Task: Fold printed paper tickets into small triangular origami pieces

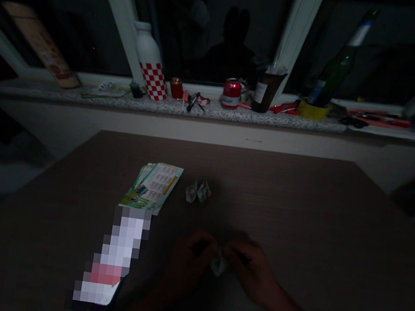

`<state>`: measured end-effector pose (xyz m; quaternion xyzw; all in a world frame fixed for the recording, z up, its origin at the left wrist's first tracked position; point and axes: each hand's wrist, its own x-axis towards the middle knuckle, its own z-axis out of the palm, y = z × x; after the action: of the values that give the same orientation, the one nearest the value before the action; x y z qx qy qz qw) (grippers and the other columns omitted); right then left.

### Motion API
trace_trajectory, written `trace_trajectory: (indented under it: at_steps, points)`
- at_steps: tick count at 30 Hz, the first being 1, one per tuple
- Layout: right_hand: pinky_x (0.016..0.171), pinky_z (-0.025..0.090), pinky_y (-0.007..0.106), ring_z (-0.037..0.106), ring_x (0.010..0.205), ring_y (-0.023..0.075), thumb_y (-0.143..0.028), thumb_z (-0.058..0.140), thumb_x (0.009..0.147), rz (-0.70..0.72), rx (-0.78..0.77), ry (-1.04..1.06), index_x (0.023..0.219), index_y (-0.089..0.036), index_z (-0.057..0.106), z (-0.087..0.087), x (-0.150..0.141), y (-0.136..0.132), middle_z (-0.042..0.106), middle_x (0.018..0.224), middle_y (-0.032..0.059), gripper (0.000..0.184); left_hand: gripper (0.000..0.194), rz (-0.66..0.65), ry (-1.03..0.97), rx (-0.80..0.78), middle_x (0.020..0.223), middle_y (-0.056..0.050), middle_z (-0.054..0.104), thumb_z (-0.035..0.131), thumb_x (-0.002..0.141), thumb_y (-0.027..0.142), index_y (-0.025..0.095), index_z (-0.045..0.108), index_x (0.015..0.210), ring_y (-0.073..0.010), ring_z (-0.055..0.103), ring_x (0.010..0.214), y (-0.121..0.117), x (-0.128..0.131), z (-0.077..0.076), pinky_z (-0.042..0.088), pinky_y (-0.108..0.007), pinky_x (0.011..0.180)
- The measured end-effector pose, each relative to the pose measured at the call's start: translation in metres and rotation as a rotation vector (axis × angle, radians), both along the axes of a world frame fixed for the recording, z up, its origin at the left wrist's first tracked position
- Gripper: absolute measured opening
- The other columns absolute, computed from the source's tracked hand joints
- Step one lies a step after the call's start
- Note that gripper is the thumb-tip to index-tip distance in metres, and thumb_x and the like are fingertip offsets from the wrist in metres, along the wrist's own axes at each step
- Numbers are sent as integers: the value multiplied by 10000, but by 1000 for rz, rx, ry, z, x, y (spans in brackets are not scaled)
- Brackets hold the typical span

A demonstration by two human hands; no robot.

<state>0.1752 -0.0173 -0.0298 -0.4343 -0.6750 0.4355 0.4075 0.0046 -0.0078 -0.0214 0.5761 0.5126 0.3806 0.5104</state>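
The light is dim. Between my left hand (193,256) and my right hand (253,270) is a small piece of folded paper (218,266), pinched by the fingertips of both just above the table. My fingers hide its upper part, and its exact shape is hard to make out. Just beyond my hands, two small folded paper pieces (197,192) stand side by side on the table. To their left lies a stack of printed paper slips (154,186), green and yellow with red number grids. Nearer me is a pixelated phone-like object (109,293).
The brown table (282,197) ends at a wall below a granite windowsill (206,110). Along the sill stand a red-checked white bottle (155,73), a red can (231,94), a plastic drink cup (266,91), a green bottle (335,70) and a tan cylinder (45,48).
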Motion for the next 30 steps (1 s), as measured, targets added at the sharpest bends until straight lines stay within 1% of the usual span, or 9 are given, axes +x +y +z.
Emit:
trace_trajectory:
  at_steps: [5,11,14,18,20,23,26,28,30]
  points:
    - [598,363,265,480,628,149,-393,506,917,-171,-37,81,678,-183,601,-2,3,2,506,635,2,333,153,129,-8,-12,645,12,552,571,766,301,167,598,698,-143,505,631,0,-2,1,398,-232,595]
    - [576,391,253,484,632,149,-462,500,913,-377,-132,210,791,-189,613,-10,3,1,520,665,4,319,110,140,8,36,638,10,554,596,739,247,172,598,658,-142,508,626,-3,-4,1,397,-233,591]
    - [535,393,238,455,581,131,-500,471,916,-463,-158,279,782,-196,552,-13,-2,2,476,637,-17,342,92,58,55,140,636,-1,584,603,732,186,171,610,642,-136,529,606,-5,-3,-3,399,-229,576]
    - [469,375,215,412,518,112,-545,451,907,-544,-169,337,758,-205,486,-16,-12,0,424,599,-42,372,65,-142,70,382,650,-16,637,637,704,123,167,628,657,-126,582,603,-12,2,-13,429,-213,588]
    - [441,348,202,386,495,104,-533,460,906,-571,-160,331,758,-204,490,-17,-15,-3,403,581,-53,363,72,-193,21,488,634,-9,641,632,677,105,172,618,655,-115,583,583,-16,6,-18,424,-194,565]
    - [466,367,202,407,515,105,-503,491,898,-587,-119,286,771,-193,536,-17,-16,-5,432,591,-48,338,95,-247,-8,561,634,-13,644,601,645,81,173,608,668,-108,570,571,-23,9,-19,406,-183,547]
    - [488,386,211,449,538,117,-471,504,894,-590,-55,204,794,-182,583,-15,-15,-5,481,599,-33,315,71,-279,41,482,665,-22,652,606,658,104,169,617,687,-119,577,611,-28,8,-14,420,-200,603]
    - [482,387,214,470,526,120,-445,484,907,-588,-12,124,809,-179,597,-14,-14,-5,509,589,-25,305,58,-274,138,331,750,-41,667,638,689,163,170,643,746,-156,588,712,-27,7,-11,435,-244,697]
    - [491,404,217,504,525,124,-425,471,916,-561,19,64,822,-176,607,-14,-15,-5,552,602,-11,299,112,-224,167,168,761,-40,644,648,722,256,168,646,791,-165,558,710,-24,8,-9,423,-251,671]
